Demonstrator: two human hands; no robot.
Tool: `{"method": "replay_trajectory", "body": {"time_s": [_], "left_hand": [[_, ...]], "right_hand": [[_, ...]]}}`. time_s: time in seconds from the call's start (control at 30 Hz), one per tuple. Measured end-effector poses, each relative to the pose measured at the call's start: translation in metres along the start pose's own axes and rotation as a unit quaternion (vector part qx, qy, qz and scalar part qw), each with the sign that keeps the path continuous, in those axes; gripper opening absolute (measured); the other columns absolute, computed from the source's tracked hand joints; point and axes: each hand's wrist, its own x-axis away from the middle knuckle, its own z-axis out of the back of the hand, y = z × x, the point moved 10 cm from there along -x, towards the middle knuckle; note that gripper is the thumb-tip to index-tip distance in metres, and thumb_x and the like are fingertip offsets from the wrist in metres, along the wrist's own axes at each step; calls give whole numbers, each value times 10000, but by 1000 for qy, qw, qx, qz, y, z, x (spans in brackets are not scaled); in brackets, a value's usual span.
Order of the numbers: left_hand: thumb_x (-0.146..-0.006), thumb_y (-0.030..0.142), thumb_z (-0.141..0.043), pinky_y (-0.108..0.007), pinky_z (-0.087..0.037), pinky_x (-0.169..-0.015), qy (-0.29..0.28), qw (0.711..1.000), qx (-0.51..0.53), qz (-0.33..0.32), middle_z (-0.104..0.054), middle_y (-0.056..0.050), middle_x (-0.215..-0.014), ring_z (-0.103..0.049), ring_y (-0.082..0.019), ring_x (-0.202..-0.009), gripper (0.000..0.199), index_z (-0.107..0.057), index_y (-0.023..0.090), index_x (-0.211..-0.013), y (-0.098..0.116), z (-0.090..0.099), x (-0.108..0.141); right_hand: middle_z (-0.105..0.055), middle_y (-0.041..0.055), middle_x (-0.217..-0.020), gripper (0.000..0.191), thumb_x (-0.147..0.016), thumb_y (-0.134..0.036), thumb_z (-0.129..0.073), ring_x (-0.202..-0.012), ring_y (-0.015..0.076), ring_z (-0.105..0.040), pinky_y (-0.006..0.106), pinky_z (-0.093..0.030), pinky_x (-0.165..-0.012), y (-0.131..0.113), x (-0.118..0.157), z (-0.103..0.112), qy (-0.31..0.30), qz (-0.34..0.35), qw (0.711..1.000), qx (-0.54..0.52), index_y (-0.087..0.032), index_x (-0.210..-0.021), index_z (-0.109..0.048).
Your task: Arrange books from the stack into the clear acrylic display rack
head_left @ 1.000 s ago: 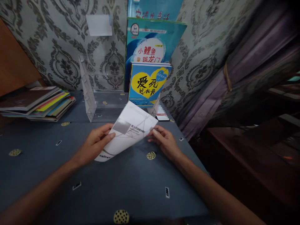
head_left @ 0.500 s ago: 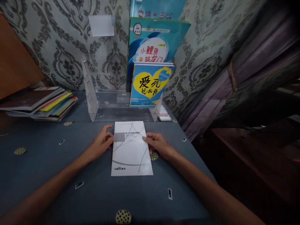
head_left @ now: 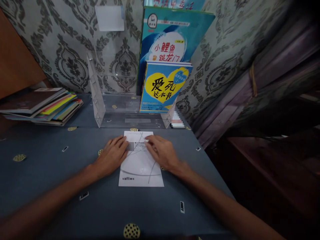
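A white booklet [head_left: 140, 166] with grey curved lines and "vatti" print lies flat on the dark blue tablecloth. My left hand [head_left: 112, 156] rests palm down at its left edge, fingers stretched out with the tips on the cover. From the right, my right hand [head_left: 163, 151] reaches over the booklet's upper right side, its fingers extended and slightly bent on the cover. Part of the printed title is hidden by these fingers. Neither hand grips anything.
Behind the booklet stands a clear acrylic rack [head_left: 117, 118]. At its right end are a blue and yellow book [head_left: 160, 100] and taller teal picture books [head_left: 197, 26]. Several magazines are stacked [head_left: 30, 103] on the left. A tied curtain [head_left: 240, 96] hangs at right.
Both hands have moved from the booklet's side edges onto its cover. My right hand has let go of the right edge. The booklet lies nearly where it was.
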Motion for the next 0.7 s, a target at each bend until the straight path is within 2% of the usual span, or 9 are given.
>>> {"method": "replay_trajectory", "body": {"time_s": [0.07, 0.1, 0.17, 0.23, 0.37, 0.43, 0.57, 0.7], "left_hand": [[-999, 239, -397, -530, -453, -1050, 4, 1000, -1, -4, -619, -165, -1364, -499, -322, -1332, 307, -587, 160, -1227, 2, 1, 0], [-997, 240, -400, -525, -458, -1043, 0, 1000, 0, -4, -624, -161, -1353, -517, -316, -1306, 325, -577, 161, -1259, 2, 1, 0], [-992, 252, -420, -510, -470, -1026, -16, 1000, 0, 2, -626, -150, -1347, -549, -306, -1253, 359, -559, 166, -1312, 2, 1, -1], [-990, 259, -436, -497, -477, -1019, -32, 999, 3, 15, -619, -137, -1361, -561, -299, -1234, 369, -559, 180, -1329, 1, 1, -2], [-1006, 278, -432, -499, -469, -1032, -49, 999, 3, 16, -607, -150, -1384, -544, -314, -1274, 362, -569, 152, -1317, 1, 0, -4], [-1013, 284, -423, -505, -451, -1054, -42, 999, -7, 6, -602, -168, -1394, -525, -321, -1305, 363, -568, 127, -1307, 2, 0, -4], [-1018, 286, -393, -538, -434, -1064, -22, 1000, -7, 0, -601, -185, -1402, -510, -335, -1333, 329, -595, 130, -1226, 1, 0, -2], [-1016, 270, -373, -537, -440, -1052, -21, 1000, -11, 2, -605, -182, -1399, -507, -332, -1337, 304, -602, 149, -1175, 1, 0, -1]], "right_hand": [[-662, 145, -1347, 432, -1026, -433, -415, -1268, 283, -605, 482, -487, -1049, -33, -10, -24, -56, 87, 993, -49, -204, -1357, -573], [-591, 159, -1443, 503, -1029, -470, -407, -1364, 282, -527, 498, -434, -1122, -46, -15, -37, -84, 114, 988, -65, -177, -1424, -516], [-516, 180, -1513, 601, -1031, -517, -391, -1454, 287, -423, 515, -323, -1212, -62, -26, -59, -133, 137, 978, -82, -123, -1482, -447], [-490, 179, -1535, 636, -1033, -547, -369, -1482, 292, -381, 519, -289, -1232, -67, -35, -72, -157, 131, 974, -95, -118, -1501, -423], [-496, 143, -1539, 607, -1040, -552, -346, -1486, 276, -378, 520, -296, -1229, -56, -42, -79, -162, 112, 974, -109, -185, -1521, -400], [-477, 158, -1550, 617, -1038, -559, -346, -1490, 277, -370, 531, -283, -1232, -47, -40, -78, -158, 105, 977, -96, -179, -1521, -398], [-436, 193, -1572, 687, -1025, -617, -297, -1508, 289, -336, 562, -273, -1228, -22, -32, -69, -136, 80, 985, -71, -147, -1514, -410], [-479, 159, -1550, 706, -1002, -666, -295, -1496, 291, -362, 575, -275, -1226, 11, -24, -54, -98, 40, 992, -75, -194, -1508, -436]]}}
